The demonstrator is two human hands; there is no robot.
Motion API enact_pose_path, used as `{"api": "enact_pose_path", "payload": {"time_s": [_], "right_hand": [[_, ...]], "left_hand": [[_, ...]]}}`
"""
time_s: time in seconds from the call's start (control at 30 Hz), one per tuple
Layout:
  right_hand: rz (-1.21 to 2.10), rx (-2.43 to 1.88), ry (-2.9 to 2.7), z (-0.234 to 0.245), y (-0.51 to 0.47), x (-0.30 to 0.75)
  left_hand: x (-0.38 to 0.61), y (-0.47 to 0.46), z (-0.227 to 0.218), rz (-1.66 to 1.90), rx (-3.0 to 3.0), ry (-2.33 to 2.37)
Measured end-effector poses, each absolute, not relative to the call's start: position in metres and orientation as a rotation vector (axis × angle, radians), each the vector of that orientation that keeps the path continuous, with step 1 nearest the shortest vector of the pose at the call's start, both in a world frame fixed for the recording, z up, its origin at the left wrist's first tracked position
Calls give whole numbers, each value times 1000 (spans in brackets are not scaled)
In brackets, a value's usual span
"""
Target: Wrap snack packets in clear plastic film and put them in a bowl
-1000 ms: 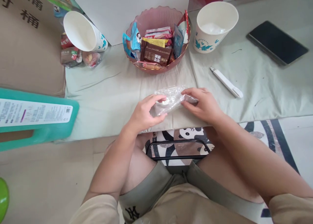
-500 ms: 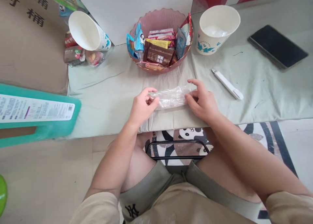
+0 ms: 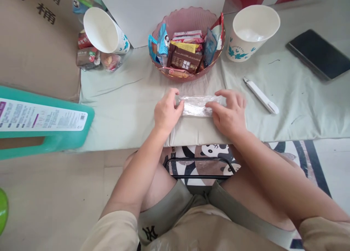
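A crinkled strip of clear plastic wrapping (image 3: pixel 197 106) lies flattened and folded on the cloth, just in front of the snack bowl. My left hand (image 3: pixel 168 110) grips its left end, thumb towards me and curled fingers behind. At the right end, my right hand (image 3: pixel 230 111) has its thumb on top and index finger along the far edge, closed on the plastic. A white utility knife (image 3: pixel 261 95) lies to the right of my right hand. Beyond the plastic is a pink scalloped bowl (image 3: pixel 179 76) holding several wrapped snacks, a brown packet (image 3: pixel 186 59) among them.
Behind the knife stand a paper cup (image 3: pixel 240 50) and a black phone (image 3: pixel 319 54). Another paper cup (image 3: pixel 105 30) leans at the left above loose snack packets (image 3: pixel 89 57). A teal plastic container (image 3: pixel 89 116) and a cardboard box (image 3: pixel 41 57) occupy the left. The table's cloth edge is near me.
Both hands have shifted a little on the plastic, which now looks flatter and narrower. My left fingers curl more at its end. The whole view has moved slightly, so objects appear further right.
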State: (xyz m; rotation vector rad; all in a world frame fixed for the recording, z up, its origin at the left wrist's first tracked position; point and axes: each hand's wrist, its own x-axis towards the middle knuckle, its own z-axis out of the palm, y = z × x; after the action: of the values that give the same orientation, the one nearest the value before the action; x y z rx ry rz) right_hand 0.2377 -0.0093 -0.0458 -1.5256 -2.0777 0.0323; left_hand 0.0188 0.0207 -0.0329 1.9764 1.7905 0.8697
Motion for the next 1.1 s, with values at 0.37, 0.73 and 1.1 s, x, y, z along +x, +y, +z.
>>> {"api": "enact_pose_path", "payload": {"time_s": [0.37, 0.73, 1.1], "right_hand": [[282, -1418, -2288, -41, -11, 242], [630, -1400, -2087, -29, -11, 248], [1351, -1060, -1370, -34, -4, 257]], "left_hand": [[13, 24, -48, 796, 2306, 1636], [25, 8, -29, 465, 2483, 1178], [37, -1, -17, 932, 827, 939]]}}
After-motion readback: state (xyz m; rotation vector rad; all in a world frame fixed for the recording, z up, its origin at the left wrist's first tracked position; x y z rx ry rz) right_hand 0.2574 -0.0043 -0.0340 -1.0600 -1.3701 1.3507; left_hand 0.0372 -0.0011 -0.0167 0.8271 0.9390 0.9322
